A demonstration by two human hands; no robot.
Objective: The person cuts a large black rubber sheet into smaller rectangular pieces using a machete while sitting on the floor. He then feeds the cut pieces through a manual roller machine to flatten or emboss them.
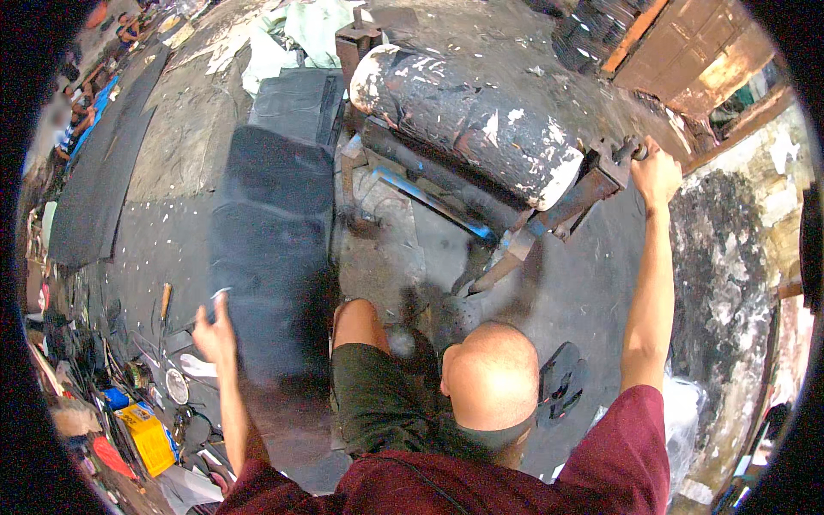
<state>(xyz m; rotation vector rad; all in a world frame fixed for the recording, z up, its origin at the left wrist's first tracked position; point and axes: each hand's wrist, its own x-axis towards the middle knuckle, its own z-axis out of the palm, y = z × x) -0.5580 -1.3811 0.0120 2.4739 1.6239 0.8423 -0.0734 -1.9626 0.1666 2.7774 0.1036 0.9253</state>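
Observation:
My left hand (215, 333) is stretched out at the left edge of a long black padded-looking surface (273, 249), its fingers apart. A small white blurred thing (221, 293) shows at its fingertips; whether the hand holds it is unclear. On the right, my arm reaches far forward, and my right hand (657, 178) is closed round a metal fitting (639, 149) at the end of a roller stand. That stand carries a big black roller (468, 120) with chipped paint and pale ends. Below the roller runs a metal frame with a blue-painted bar (429, 202).
Tools, cans and a yellow box (148, 438) clutter the floor at the left. Dark sheets (107, 184) lie farther up. Black sandals (563, 382) sit right of my legs, and a stained wall (730, 257) bounds the right side. Several people are far off at top left.

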